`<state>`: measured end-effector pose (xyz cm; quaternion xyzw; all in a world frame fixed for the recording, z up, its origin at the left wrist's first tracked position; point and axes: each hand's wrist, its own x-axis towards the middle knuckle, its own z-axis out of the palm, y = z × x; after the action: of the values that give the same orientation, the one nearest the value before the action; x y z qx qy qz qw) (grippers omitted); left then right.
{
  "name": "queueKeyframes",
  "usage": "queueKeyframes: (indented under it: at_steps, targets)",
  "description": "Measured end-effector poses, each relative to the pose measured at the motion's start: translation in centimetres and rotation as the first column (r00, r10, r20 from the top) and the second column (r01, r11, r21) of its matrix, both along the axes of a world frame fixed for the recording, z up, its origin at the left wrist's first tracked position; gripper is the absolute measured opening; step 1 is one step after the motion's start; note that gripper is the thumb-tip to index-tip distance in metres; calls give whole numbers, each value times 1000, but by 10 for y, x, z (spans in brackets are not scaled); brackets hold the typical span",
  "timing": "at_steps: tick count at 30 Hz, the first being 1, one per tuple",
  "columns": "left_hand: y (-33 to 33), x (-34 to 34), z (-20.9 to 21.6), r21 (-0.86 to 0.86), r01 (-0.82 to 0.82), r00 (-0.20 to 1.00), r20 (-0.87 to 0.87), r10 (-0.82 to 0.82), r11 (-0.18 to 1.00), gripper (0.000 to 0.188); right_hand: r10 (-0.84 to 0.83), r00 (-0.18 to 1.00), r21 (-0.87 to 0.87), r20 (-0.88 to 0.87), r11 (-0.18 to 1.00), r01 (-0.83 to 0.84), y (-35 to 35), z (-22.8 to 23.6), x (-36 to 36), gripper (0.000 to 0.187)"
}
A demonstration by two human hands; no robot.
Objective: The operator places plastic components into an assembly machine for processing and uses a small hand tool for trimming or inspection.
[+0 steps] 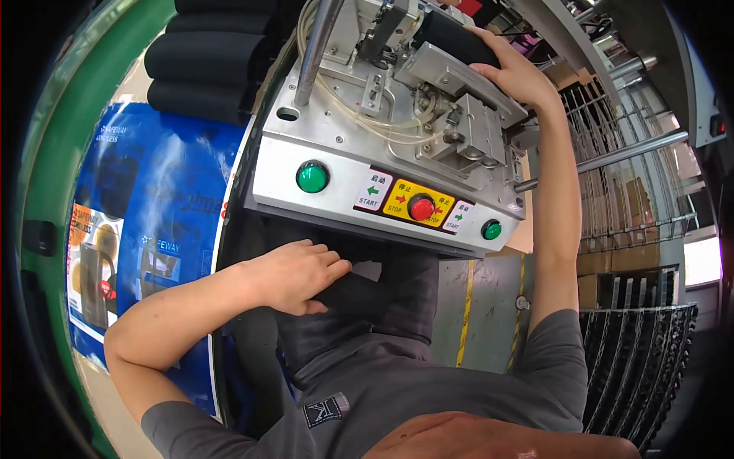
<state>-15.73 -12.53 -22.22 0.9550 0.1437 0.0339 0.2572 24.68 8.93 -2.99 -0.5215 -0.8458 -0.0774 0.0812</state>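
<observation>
My right hand (pixel 518 70) reaches over the far right of a bench machine (pixel 321 149). It lies around the end of a black cylinder (pixel 453 38) seated in the metal fixture, fingers on the far side and thumb on the near side. In front of the machine, over my lap, my left hand (pixel 300 277) hangs loosely with bent fingers and the thumb apart. Nothing shows in it. Close to its fingertips is a small pale grey patch (pixel 368 269) on dark cloth; whether they touch, I cannot tell.
The machine's front panel has a left green button (pixel 312 177), a red button (pixel 420 206) and a right green button (pixel 491 229). Several black cylinders (pixel 206 61) lie at the far left, beyond a blue printed sheet (pixel 172 252). Wire racks (pixel 638 191) stand on the right.
</observation>
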Motion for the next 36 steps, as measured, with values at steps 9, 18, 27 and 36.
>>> queueKeyframes:
  at_steps: [9, 18, 27, 36]
  targets:
    - [2, 0, -7, -4, -12, 1000, -14, 12, 1000, 66, -104, 993, -85, -49, 991, 100, 11, -2, -2, 66]
    - [4, -1, -5, 2, -17, 1000, -23, 17, 1000, 65, -121, 990, -256, -79, 962, 97, 7, 11, -4, 68]
    - [9, 8, -1, -15, 24, 999, -33, -24, 1000, 66, -91, 982, -297, -164, 954, 38, -4, 16, -29, 58]
    - [9, 16, 6, -121, -59, 995, 77, 69, 991, 73, 391, 612, -48, -687, 816, -576, -83, -32, 46, 68]
